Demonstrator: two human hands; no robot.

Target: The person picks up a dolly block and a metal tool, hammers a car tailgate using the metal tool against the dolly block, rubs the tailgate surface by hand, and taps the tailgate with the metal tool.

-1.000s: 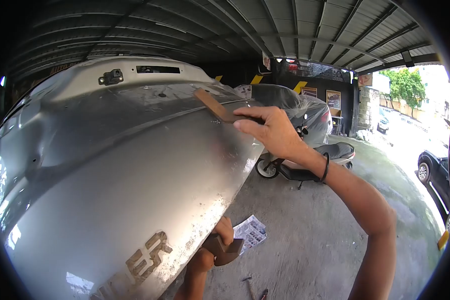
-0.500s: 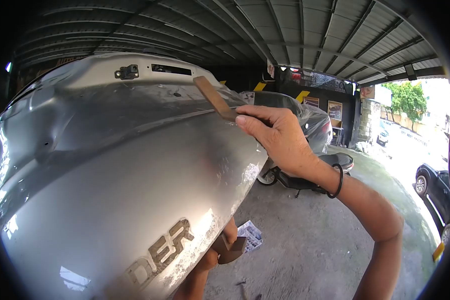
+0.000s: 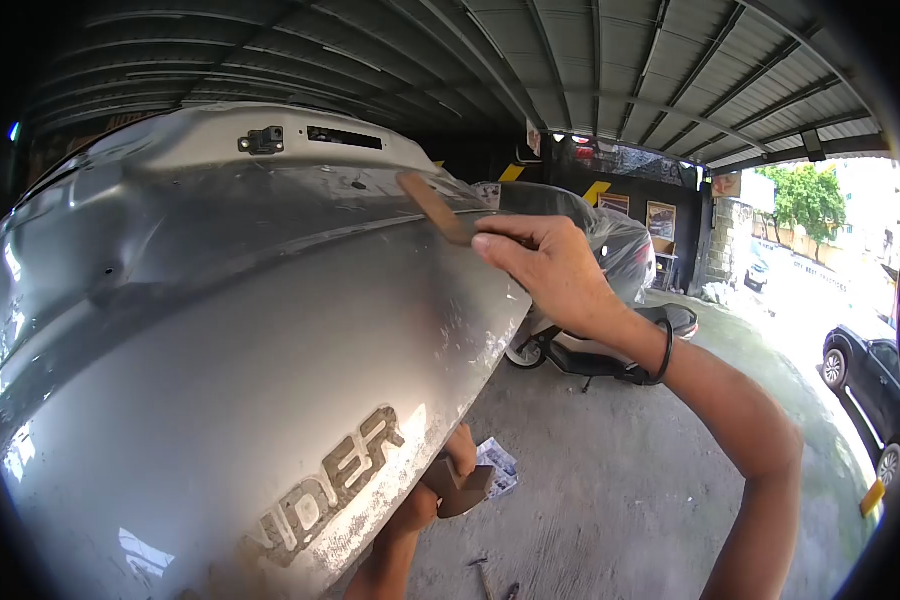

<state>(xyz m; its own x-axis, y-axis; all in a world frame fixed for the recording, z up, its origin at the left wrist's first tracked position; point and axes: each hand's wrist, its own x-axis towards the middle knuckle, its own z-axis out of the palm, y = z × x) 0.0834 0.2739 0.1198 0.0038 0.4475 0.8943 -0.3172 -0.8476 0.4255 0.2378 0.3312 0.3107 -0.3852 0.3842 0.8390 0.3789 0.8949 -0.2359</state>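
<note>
A flat brown bar [image 3: 433, 212], bent near my fingers and like a body spoon, is in the grip of my right hand [image 3: 555, 265]. The bar is slightly blurred and lies over the upper right of a silver car panel [image 3: 270, 330]; whether it touches I cannot tell. Raised letters [image 3: 362, 455] or their outlines run along the panel's lower part, beside scuffed, whitish paint. Below the panel's right edge, my left hand [image 3: 417, 510] is closed around a brown block [image 3: 467, 488]; the panel hides part of that hand.
A motor scooter [image 3: 600, 355] stands behind my right wrist, near a vehicle under clear plastic [image 3: 625, 255]. Printed paper [image 3: 497, 462] and a hammer-like tool [image 3: 482, 575] lie on the concrete floor [image 3: 590, 480]. A dark car [image 3: 865, 375] is parked outside at right.
The bar's far end has come down closer to the panel, with my right hand still gripping it. My view has shifted slightly, and my left hand keeps the block below the edge.
</note>
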